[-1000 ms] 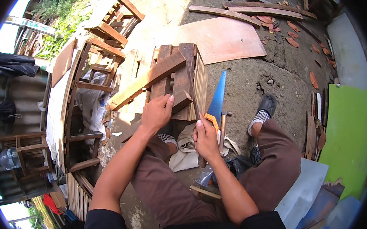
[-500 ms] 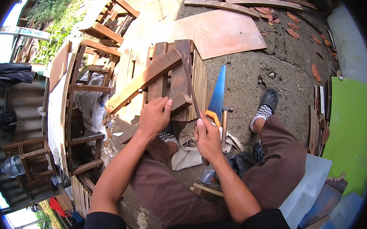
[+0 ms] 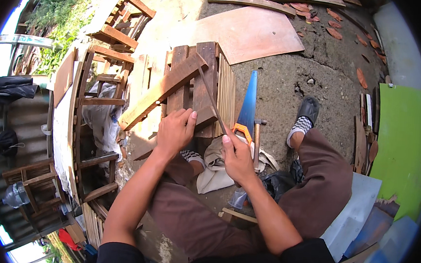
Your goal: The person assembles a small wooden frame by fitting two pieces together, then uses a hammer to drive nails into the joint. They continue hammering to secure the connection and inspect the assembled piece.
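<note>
At the near edge of the slatted wooden bench [image 3: 180, 56], the left hand [image 3: 175, 129] is clasping a dark wooden beam [image 3: 205, 118], its thumb pointing away from the person. The beam is slanting across the bench's near end, with its left end sticking out past the hand. Just off the bench's near right corner, the right hand [image 3: 239, 160] is grasping a long, thin, dark tool [image 3: 213, 102], which is running obliquely back over the bench, past the beam's right end. Whether the tool is touching that end, one cannot tell. A longer, lighter beam [image 3: 162, 94] is lying diagonally on top of the bench, its far end near the tool's tip.

To the right of the bench, a saw [image 3: 248, 105] with a blue blade and orange handle is standing out beside a hammer [image 3: 256, 144]. A pale cloth [image 3: 215, 173] is lying crumpled before the bench, while a pinkish sheet [image 3: 251, 36] is resting on the ground beyond it. Wooden frames [image 3: 102, 101] are crowding the bench's left side.
</note>
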The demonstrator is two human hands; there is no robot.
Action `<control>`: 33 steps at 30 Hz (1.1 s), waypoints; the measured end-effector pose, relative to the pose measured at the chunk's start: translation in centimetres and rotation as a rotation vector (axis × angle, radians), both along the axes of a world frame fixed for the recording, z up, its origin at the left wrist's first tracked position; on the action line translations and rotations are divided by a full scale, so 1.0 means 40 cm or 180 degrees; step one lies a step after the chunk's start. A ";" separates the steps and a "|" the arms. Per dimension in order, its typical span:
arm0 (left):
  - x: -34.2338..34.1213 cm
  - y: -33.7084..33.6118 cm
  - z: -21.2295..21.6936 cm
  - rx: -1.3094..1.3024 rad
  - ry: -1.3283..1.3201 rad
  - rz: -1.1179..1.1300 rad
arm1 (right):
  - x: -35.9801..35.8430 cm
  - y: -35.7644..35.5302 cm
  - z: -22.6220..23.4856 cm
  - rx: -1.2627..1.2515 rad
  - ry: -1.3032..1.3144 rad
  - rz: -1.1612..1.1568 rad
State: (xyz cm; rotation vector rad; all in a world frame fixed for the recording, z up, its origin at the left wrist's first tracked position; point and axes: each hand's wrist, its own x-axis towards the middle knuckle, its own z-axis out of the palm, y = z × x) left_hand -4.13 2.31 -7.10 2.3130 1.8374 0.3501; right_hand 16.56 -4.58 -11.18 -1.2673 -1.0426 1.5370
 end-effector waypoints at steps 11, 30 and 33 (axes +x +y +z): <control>-0.002 0.006 -0.002 -0.0091 0.0077 0.0030 | -0.011 0.009 0.032 -0.0438 0.0145 0.0237; 0.000 0.001 -0.006 0.0012 0.0073 -0.0008 | -0.006 0.012 0.027 -0.0647 0.0027 0.0047; -0.001 0.001 -0.007 0.0053 0.0110 -0.0051 | 0.000 0.010 0.031 -0.0211 0.0218 -0.0010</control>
